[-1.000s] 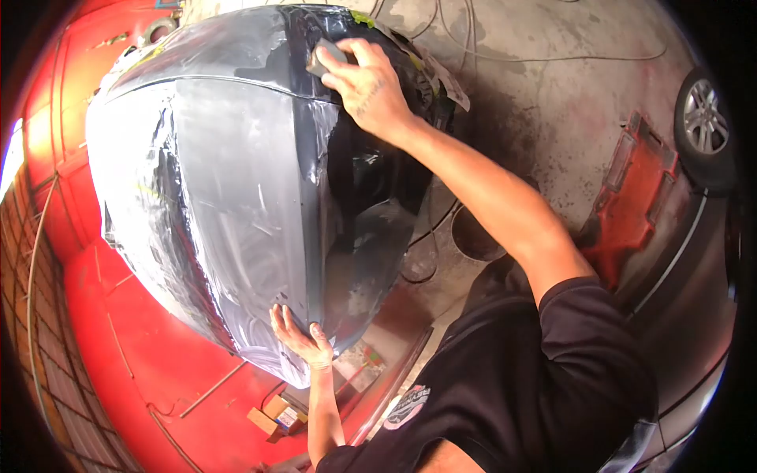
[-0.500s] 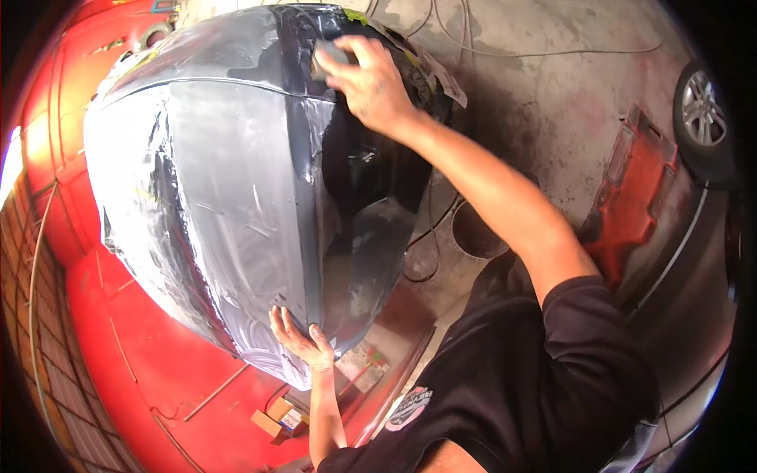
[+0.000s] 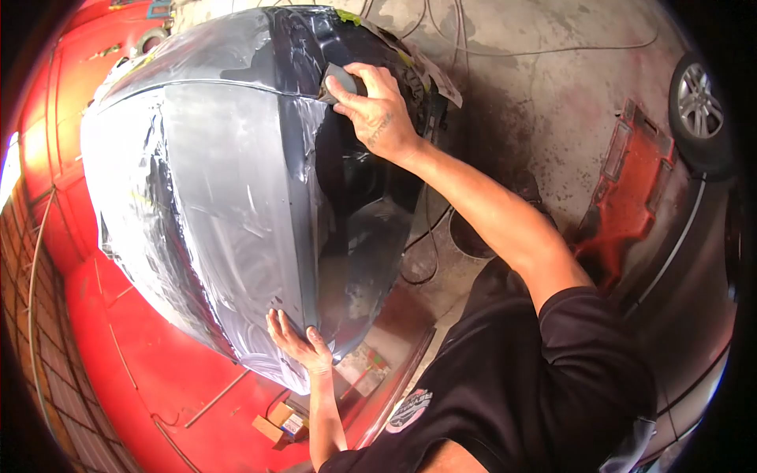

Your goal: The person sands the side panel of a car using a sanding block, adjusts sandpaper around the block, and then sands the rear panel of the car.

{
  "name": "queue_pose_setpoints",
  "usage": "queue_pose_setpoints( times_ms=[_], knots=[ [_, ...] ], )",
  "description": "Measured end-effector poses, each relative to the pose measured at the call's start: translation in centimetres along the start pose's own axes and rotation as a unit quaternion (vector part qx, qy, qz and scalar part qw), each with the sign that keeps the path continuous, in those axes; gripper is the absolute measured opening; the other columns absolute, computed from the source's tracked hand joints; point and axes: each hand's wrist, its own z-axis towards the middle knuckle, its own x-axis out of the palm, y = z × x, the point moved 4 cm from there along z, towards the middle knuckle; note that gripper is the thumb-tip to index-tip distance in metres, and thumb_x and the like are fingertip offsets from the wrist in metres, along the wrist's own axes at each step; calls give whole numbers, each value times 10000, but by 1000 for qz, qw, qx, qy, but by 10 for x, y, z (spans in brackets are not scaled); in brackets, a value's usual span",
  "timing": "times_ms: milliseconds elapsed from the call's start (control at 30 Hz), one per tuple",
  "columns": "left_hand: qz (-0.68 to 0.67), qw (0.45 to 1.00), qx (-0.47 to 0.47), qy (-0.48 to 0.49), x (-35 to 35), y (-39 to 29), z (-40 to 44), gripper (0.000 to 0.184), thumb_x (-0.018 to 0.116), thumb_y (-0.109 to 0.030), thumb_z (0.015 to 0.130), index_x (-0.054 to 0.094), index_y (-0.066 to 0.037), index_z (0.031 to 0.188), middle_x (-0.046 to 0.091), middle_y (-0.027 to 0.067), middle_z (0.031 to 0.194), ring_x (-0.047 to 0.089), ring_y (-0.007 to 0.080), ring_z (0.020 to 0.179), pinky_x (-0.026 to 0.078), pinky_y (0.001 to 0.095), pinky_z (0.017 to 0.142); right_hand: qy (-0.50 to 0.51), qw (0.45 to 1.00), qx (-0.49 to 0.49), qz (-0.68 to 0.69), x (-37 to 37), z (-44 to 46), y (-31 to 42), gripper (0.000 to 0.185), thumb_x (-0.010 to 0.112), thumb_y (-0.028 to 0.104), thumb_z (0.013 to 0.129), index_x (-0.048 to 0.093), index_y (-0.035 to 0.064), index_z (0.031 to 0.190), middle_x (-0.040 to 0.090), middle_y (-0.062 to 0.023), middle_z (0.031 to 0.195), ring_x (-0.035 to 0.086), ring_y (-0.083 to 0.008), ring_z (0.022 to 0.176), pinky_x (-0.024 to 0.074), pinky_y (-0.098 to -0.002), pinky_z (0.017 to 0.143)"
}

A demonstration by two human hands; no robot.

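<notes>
A dark car body (image 3: 229, 173) with a wet, streaked surface fills the left and middle of the view. My right hand (image 3: 378, 110), at the end of the outstretched arm, grips a small grey block (image 3: 343, 81) between thumb and fingers. The block rests against the dark panel near the seam at the top. Lower down, my left hand (image 3: 302, 343) lies on the near end of the grey panel, fingers spread, with nothing held in it.
A red-stained plastic piece (image 3: 627, 185) lies on the concrete floor beside a car wheel (image 3: 698, 101) and dark car. Behind my right arm is a round container (image 3: 471, 236). Hoses cross the floor. An open cardboard box (image 3: 272, 430) sits at the bottom.
My right hand has moved down with the block, closer to the panel seam. My left hand has stayed at nearly the same place on the panel.
</notes>
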Motion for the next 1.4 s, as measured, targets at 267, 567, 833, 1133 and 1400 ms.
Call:
queue_pose_setpoints(
  times_ms=[267,567,833,1133,1400],
  knots=[
    [-7,1000,-1,-8,0,1,1,729,513,-512,1088,488,36,1567,430,297,1630,402,487,1515,302,601,1246,-8,1000,-9,-20,1,8,-5,380,827,145,880,810,186,1257,654,-115,1262,603,-343,1078,473,-464,916],
    [-2,1000,4,-8,-1,-1,-1,713,502,-503,1097,481,23,1577,442,289,1627,410,479,1515,305,591,1244,-11,1000,-7,-25,13,24,-20,381,806,121,891,800,170,1269,661,-147,1257,610,-367,1087,485,-481,916],
    [-14,1000,-1,-4,0,-1,-1,703,486,-493,1112,475,37,1573,437,293,1625,404,474,1522,310,577,1248,-45,999,-3,10,18,43,-32,402,815,140,898,790,172,1298,667,-146,1270,619,-362,1062,492,-460,958],
    [-9,1000,-2,-6,2,0,-4,717,499,-512,1094,487,22,1571,444,293,1621,420,481,1506,313,597,1238,-68,996,28,54,17,20,-26,483,844,12,839,793,151,1299,660,-152,1306,618,-366,1093,534,-430,983],
    [0,1000,11,4,1,-1,-1,698,470,-487,1133,462,50,1577,423,289,1635,385,448,1543,292,551,1269,-59,998,-9,-6,18,27,-31,430,828,89,874,783,148,1298,668,-140,1277,622,-362,1071,504,-458,953]
  ],
)
